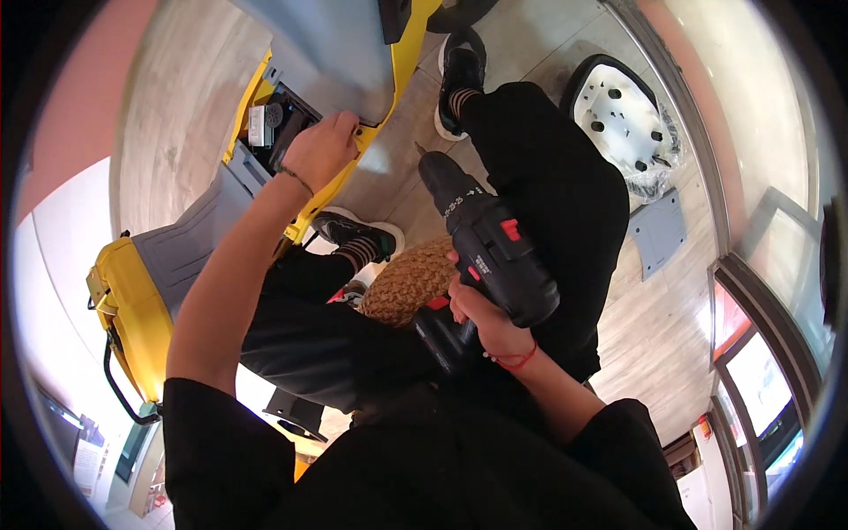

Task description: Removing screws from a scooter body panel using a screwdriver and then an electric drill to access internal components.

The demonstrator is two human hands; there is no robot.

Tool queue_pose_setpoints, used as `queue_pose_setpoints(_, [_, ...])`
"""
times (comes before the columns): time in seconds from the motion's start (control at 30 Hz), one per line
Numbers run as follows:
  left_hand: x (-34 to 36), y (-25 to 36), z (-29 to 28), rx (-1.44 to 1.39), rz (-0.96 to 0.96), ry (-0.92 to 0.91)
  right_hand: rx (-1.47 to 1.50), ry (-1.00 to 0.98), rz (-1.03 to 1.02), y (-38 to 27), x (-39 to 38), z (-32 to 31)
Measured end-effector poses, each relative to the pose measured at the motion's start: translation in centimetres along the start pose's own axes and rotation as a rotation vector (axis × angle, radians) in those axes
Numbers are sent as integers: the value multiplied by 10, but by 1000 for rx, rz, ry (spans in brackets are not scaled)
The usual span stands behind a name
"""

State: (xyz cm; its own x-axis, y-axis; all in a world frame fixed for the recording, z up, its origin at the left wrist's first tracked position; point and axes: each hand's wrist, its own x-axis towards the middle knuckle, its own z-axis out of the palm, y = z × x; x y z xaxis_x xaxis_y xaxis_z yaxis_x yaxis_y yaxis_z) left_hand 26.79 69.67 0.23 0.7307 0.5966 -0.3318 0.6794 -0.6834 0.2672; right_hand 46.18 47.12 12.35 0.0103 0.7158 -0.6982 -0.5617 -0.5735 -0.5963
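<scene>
My left hand (322, 150) rests at the edge of a yellow scooter-like body (389, 84) with grey panels, its fingers bunched near a small hole; what they hold, if anything, is hidden. Just beyond the fingertips is a grey panel (327, 44); below it an open compartment (269, 124) shows a silver part and dark wiring. My right hand (481, 314) grips a black cordless drill (486, 247) with red buttons, its bit pointing up-left toward the yellow body, apart from it.
A woven round cushion (397, 291) lies between my legs. At the right, a black-rimmed white piece (618, 124) in clear plastic and a grey plate (658, 234) lie on the floor. Framed glass panels (751, 371) line the right side.
</scene>
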Motion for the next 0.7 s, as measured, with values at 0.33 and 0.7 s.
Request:
queue_pose_setpoints(0.33, [-1,7,18,-137,-137,228,-48,-12,-6,13,4,2])
queue_pose_setpoints(0.7, [17,13,8,503,343,32,-23,8,30,13,7,4])
